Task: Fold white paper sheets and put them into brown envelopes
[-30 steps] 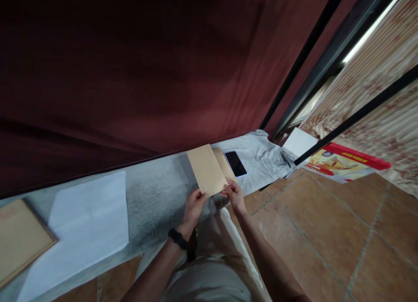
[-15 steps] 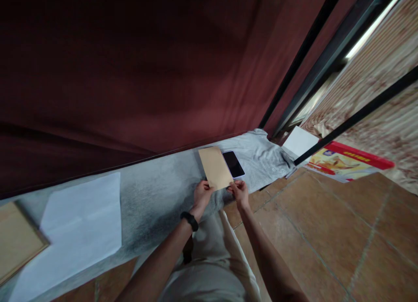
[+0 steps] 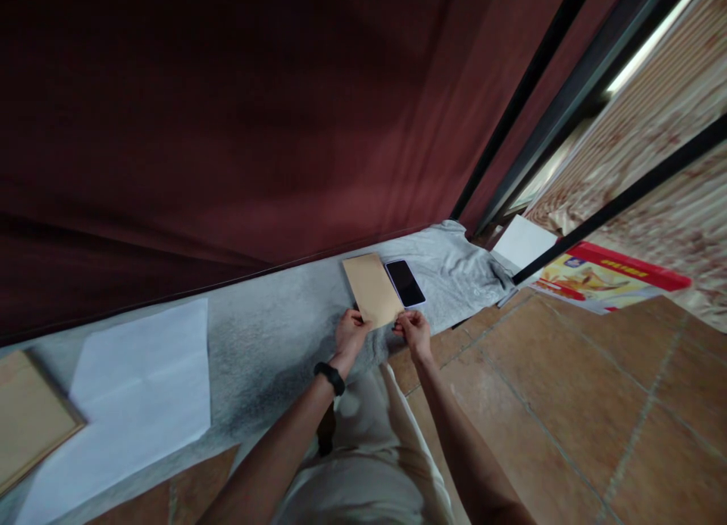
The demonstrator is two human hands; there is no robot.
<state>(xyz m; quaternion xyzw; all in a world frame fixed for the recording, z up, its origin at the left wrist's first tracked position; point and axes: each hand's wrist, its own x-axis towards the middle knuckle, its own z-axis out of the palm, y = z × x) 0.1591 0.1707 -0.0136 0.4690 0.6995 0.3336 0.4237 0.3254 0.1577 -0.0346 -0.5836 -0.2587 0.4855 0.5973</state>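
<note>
A flat tan sheet of paper (image 3: 372, 286) lies over the grey cloth-covered ledge (image 3: 266, 313), tilted slightly to the left. My left hand (image 3: 351, 334) pinches its near left corner between thumb and fingers; a black band is round that wrist. At the near right corner, my right hand (image 3: 413, 332) is closed, thumb and fingertips pressed together at the paper's edge. Just right of the sheet lies a phone (image 3: 405, 283) with a dark screen and a pale rim, close beside the paper.
White paper (image 3: 148, 377) covers the ledge's left part, with a tan stack (image 3: 34, 419) at the far left. A dark red curtain (image 3: 255, 131) rises behind. On the right are a black pole (image 3: 625, 199), a white box (image 3: 523, 242), a colourful carton (image 3: 602, 275) and floor tiles (image 3: 568, 373).
The tan sheet has shifted very slightly to the left in view. The fingers of my right hand have moved slightly at its near right corner; my left hand keeps its pinch.
</note>
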